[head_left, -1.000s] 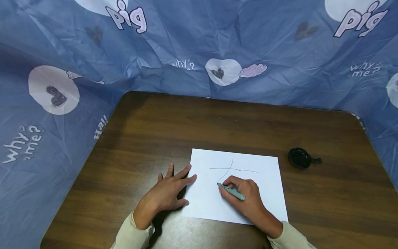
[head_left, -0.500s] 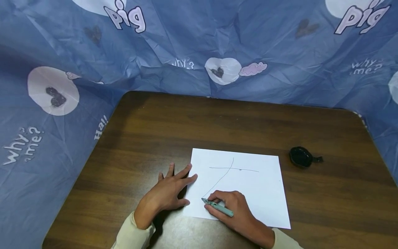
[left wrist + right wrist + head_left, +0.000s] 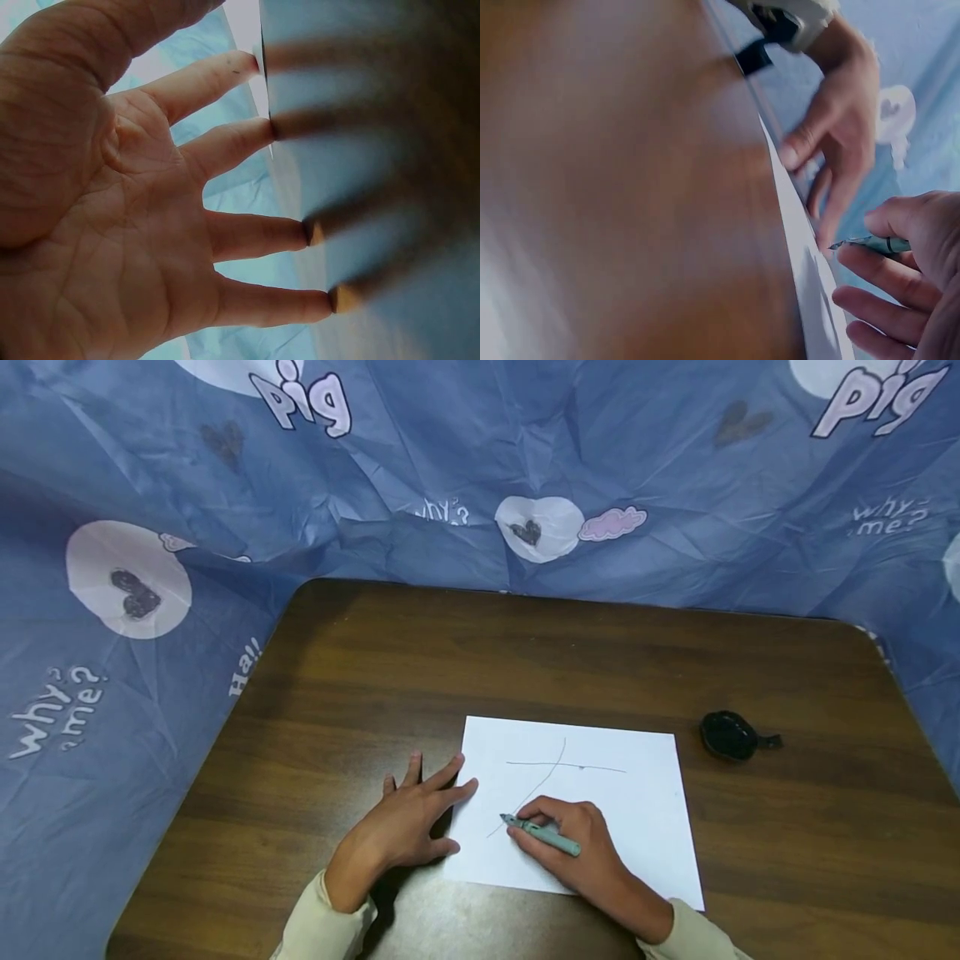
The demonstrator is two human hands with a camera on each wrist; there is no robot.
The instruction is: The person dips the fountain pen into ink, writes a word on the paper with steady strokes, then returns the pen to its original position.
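Note:
A sheet of white paper (image 3: pixel 637 810) lies on the wooden table, bearing a nearly level thin line and a slanting line that crosses it. My right hand (image 3: pixel 588 847) pinches a green pen (image 3: pixel 551 837) between thumb and fingers. The pen's tip is beside the lower part of the slanting line; I cannot tell whether it touches the paper. At the sheet's left edge rests my left hand (image 3: pixel 401 827), fingers spread, some fingertips on the paper. In the left wrist view the palm (image 3: pixel 135 202) faces the camera, with fingertips down on the surface.
To the right of the paper sits a small black pan-shaped dish (image 3: pixel 729 737) with a short handle. Blue printed cloth (image 3: pixel 420 460) hangs behind and beside the brown table (image 3: pixel 465 643). The table's far edge meets the cloth.
My right hand drew the slanting line further down and left with the pen, then came back a little up and right. My left hand has stayed in place.

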